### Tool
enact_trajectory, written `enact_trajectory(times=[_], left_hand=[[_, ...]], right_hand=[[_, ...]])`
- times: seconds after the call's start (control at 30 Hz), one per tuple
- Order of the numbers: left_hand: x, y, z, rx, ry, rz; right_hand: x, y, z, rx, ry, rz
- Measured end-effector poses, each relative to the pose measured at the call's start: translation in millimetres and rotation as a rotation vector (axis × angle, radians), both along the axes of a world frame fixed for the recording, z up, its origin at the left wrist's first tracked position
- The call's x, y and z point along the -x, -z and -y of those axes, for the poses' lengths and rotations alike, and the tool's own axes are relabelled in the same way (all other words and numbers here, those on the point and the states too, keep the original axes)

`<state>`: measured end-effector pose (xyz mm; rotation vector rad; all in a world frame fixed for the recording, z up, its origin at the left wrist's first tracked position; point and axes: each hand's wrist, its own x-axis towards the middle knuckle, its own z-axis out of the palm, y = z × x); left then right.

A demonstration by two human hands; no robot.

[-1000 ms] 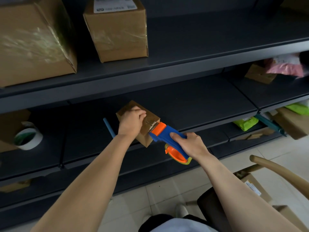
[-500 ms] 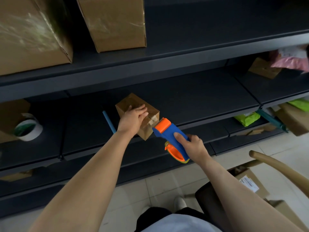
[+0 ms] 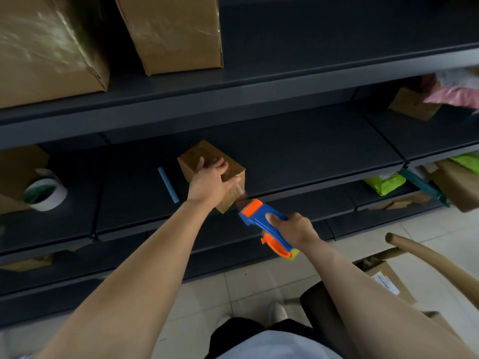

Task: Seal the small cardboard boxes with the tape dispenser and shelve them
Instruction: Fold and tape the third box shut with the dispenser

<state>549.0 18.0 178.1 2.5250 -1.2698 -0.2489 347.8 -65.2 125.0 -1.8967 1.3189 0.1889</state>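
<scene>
The blue-and-orange plastic tape dispenser (image 3: 256, 215), in the right hand's (image 3: 293, 226) closed grip, has pulled off the small brown cardboard box (image 3: 207, 151) (clear tape (image 3: 240, 196) still bridges them); the left hand (image 3: 210, 182) clasps it on the dark metal shelf (image 3: 311, 161); a cut likely follows.

Small box (image 3: 207, 155): plain brown card, with glossy clear tape on its 5 o'clock corner.
Tape dispenser (image 3: 253, 219): blue body, orange roller and wheel, yellow tip at its 5 o'clock end.
Shelves (image 3: 311, 151): flat charcoal grey.
Stick (image 3: 168, 184): light blue, at 9 o'clock of the small box.
Tape roll (image 3: 45, 194): white rim, green inside, farther out at 9 o'clock.
Upper box (image 3: 176, 32): brown with shiny tape streaks, at 12 o'clock.
Parcel (image 3: 456, 95): pink, at 2 o'clock.
Bag (image 3: 383, 182): lime green, at 3 o'clock.
Floor (image 3: 233, 288): pale cream tiles in a grid of thin grey lines.
</scene>
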Motion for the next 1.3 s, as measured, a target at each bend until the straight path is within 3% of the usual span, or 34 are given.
enact_trajectory(times=[0.2, 0.43, 0.63, 0.77, 1.13, 1.2, 1.3], left_hand=[[7.8, 4.3, 1.8, -0.121, 0.038, 0.052], [8.8, 2.1, 3.4, -0.093, 0.013, 0.072], [-4.9, -18.6, 1.0, 0.124, -0.069, -0.154], [-20.0, -39.2, -1.0, 0.17, -0.135, -0.277], [-60.6, -39.2, -12.5, 0.47, -0.369, -0.827], [-62.1, -28.8, -12.6, 0.502, -0.439, -0.743], [-64.0, -25.1, -10.7, 0.433, -0.453, -0.303]], right_hand=[[-17.3, 1.1, -5.8, -0.039, 0.033, -0.001], [-25.6, -4.4, -4.5, -0.09, 0.05, 0.034], [-28.9, -30.8, 11.4, -0.11, 0.06, 0.082], [-33.8, -62.7, 24.5, -0.048, 0.037, 0.069], [-52.6, -151.2, 39.2, 0.127, -0.085, 0.095], [-61.6, -153.8, 34.5, 0.124, -0.095, 0.09], [-75.6, -150.6, 27.8, 0.094, -0.096, 0.091]])
